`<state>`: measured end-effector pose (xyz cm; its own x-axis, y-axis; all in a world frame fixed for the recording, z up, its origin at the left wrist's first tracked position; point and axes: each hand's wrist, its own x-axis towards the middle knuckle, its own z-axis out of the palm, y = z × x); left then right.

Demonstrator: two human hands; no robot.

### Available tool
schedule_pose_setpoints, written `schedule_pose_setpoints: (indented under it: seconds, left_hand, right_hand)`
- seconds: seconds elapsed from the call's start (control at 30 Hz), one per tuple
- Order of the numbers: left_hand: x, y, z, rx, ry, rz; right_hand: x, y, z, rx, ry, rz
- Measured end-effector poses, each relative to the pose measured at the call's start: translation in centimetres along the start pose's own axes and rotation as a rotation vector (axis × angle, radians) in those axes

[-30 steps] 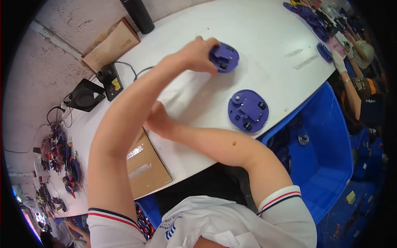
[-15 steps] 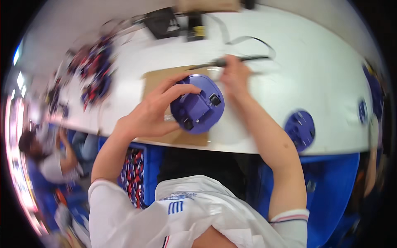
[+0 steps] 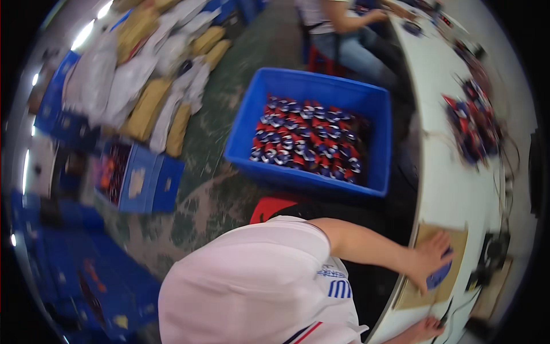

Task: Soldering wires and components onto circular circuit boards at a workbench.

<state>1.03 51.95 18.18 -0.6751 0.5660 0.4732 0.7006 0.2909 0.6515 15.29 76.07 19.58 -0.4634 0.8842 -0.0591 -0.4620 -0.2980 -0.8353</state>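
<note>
At the right side of the view, my left hand (image 3: 429, 261) holds a round purple plastic part (image 3: 440, 276). Its fingers cover much of the part, which lies over a brown cardboard sheet (image 3: 459, 241) on the white table (image 3: 433, 189). Lower down, near the bottom edge, my right hand (image 3: 423, 331) grips a black corded tool with a thin rod, which looks like a soldering iron (image 3: 445, 319). The right fingertips are small and blurred here. The underside of the purple part is hidden.
A large blue bin (image 3: 321, 85) full of red, white and blue pieces stands on the floor beside the table. A tangled heap of similar pieces (image 3: 472, 126) lies on the tabletop. Sacks (image 3: 152, 106) and another blue box (image 3: 137, 180) are farther left; a person (image 3: 344, 23) sits beyond the bin.
The view has swung left, bringing the bin and floor into sight and shifting both hands to the right edge. The left hand stays on the purple part; the right still grips the iron.
</note>
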Motion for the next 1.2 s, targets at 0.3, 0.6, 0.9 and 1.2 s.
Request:
schedule_pose_setpoints:
  seconds: [0.3,0.6,0.9,1.2]
  left_hand:
    - [-1.7,0.0,-1.9,-0.080,0.028,0.088]
    - [1.0,-1.9,-1.1,-0.214,-0.107,0.250]
    - [1.6,-3.5,1.2,0.132,0.225,0.363]
    - [1.7,-3.4,0.2,-0.167,-0.040,0.202]
  right_hand:
    - [7.9,5.5,2.0,-0.058,-0.276,0.106]
    - [6.8,9.6,4.7,-0.071,-0.375,0.334]
    - [3.6,16.8,12.0,-0.006,-0.531,0.609]
    - [-1.7,20.1,17.3,0.049,-0.596,0.797]
